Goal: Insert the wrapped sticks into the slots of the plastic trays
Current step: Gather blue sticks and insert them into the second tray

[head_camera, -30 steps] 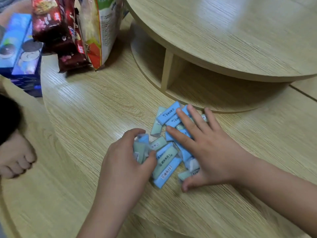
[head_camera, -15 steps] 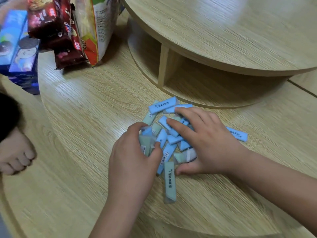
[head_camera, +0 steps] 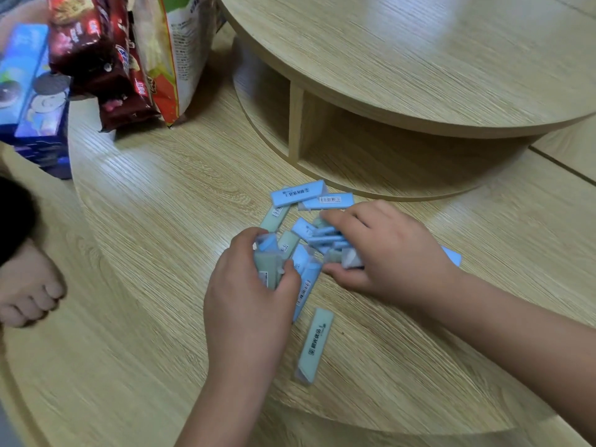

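Several blue and pale green wrapped sticks (head_camera: 298, 193) lie in a loose pile on the lower wooden table tier. One green stick (head_camera: 314, 345) lies apart, nearer to me. My left hand (head_camera: 248, 285) is closed around a small bundle of green and blue sticks (head_camera: 269, 264) at the pile's left side. My right hand (head_camera: 387, 250) rests on the right of the pile, fingers curled over several blue sticks (head_camera: 325, 237), thumb pressing a pale one. A blue stick's end (head_camera: 453, 254) pokes out behind my right wrist. I see no plastic tray.
Snack bags (head_camera: 122, 69) and blue boxes (head_camera: 32, 101) stand at the far left. A raised round wooden tier (head_camera: 419, 75) with an open shelf sits behind the pile. A bare foot (head_camera: 27, 291) rests at the left edge.
The pile has been scattered: one green stick slid out toward me, one blue stick ended up behind my right wrist. My right hand has curled onto the pile; my left keeps its bundle.
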`<state>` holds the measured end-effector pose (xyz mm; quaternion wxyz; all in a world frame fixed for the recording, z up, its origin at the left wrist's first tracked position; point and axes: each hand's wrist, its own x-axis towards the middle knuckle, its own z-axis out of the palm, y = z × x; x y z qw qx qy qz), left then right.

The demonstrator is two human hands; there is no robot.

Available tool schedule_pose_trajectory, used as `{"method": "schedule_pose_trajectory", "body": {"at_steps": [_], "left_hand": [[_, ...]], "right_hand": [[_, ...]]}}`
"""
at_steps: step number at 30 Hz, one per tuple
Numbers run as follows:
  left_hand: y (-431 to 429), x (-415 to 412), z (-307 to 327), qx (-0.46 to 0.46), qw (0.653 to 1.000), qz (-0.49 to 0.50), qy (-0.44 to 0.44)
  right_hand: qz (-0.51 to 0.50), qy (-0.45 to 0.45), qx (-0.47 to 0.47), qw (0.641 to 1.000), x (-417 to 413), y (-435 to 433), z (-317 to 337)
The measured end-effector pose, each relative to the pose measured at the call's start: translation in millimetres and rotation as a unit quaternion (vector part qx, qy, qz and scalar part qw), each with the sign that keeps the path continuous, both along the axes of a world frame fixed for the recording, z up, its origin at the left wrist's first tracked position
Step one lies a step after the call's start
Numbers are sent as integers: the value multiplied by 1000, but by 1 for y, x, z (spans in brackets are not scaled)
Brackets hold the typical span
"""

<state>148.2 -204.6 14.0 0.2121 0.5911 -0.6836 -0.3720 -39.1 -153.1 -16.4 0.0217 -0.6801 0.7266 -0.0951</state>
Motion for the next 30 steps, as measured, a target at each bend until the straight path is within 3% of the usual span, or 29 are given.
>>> {"method": "schedule_pose_trajectory", "body": {"at_steps": [8,19,24,27,30], "left_hand": [[2,-3,-2,-6,1000,19,15],[2,0,-4,4,999,31,42],[-5,1,12,5,993,29,118],[-7,-17,24,67,978,-44,194],[-6,-38,28,143,953,-94,251]], "right_hand": [[-77,-49,8,996,-1,-8,9],[-63,-105,-3,992,-15,-21,21],[-78,-180,-39,980,-10,-20,44],[-108,-301,-96,943,4,-15,62],[-168,-480,-141,849,17,-9,75]]}}
